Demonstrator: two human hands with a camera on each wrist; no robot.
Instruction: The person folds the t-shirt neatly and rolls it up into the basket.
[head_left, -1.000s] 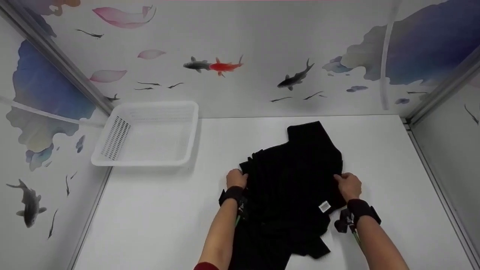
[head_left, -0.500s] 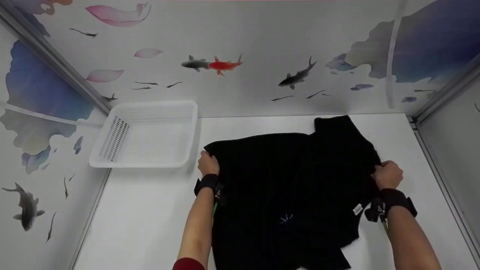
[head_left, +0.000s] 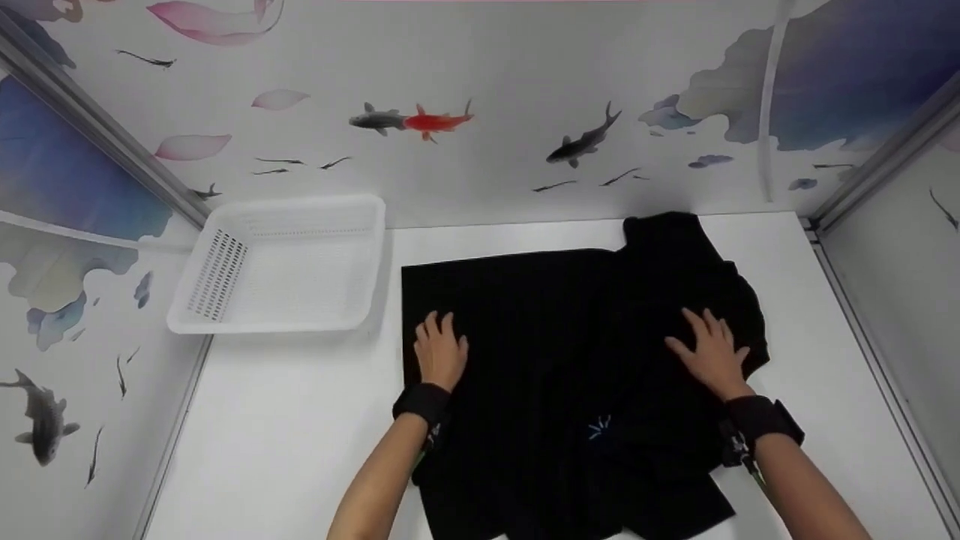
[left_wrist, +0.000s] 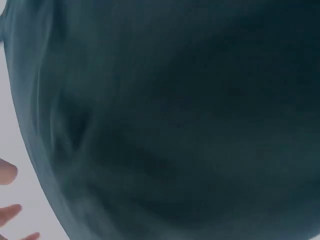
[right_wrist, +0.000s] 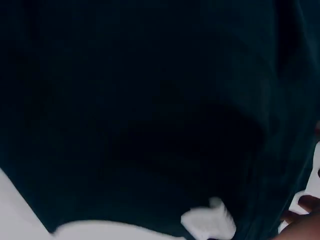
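Note:
A black T-shirt (head_left: 517, 360) lies spread on the table, its body to the left and a sleeve pointing up at the back right. My left hand (head_left: 441, 352) is over the shirt near its left edge, fingers spread. Over the right part is my right hand (head_left: 712, 356), its fingers also spread and holding nothing. Between the hands a small pale blue mark (head_left: 600, 427) shows on the cloth. In the left wrist view the fingertips (left_wrist: 7, 172) appear at the left border. A white label (right_wrist: 209, 221) hangs at the shirt's edge in the right wrist view.
A white plastic basket (head_left: 276, 328) stands at the back left of the white table (head_left: 285, 435). Walls printed with fish and petals enclose the table at the back and both sides. Both wrists wear black straps with cameras.
Both hands gripped the bunched shirt's edges, then drew apart and spread it wide to left and right. Since then they have let go and moved inward over the cloth with fingers extended.

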